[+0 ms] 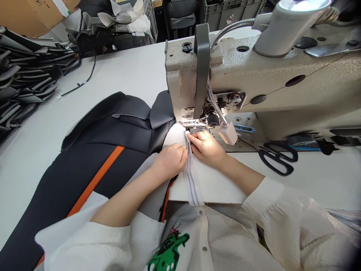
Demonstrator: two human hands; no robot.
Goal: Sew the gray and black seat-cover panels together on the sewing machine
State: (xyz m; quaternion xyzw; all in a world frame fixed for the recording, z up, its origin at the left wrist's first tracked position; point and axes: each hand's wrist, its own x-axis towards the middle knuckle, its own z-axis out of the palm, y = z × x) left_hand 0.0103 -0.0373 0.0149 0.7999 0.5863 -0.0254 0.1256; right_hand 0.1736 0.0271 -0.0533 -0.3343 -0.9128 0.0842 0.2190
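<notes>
A dark seat cover with orange stripes lies across the table, its grey backing edge reaching under the presser foot of a sewing machine. A white elastic band with bluish lines runs along that edge and hangs over the table's front. My left hand is closed in a pinch on the grey edge beside the band. Just right of the needle area, my right hand presses thumb and fingers together on the band's upper end. The fingertips of both hands are close to the lit presser foot.
Black-handled scissors lie right of my right hand, near blue thread snips. A small white lamp hangs beside the needle. Stacked dark pieces fill the far left, and a thin black strip lies on the table.
</notes>
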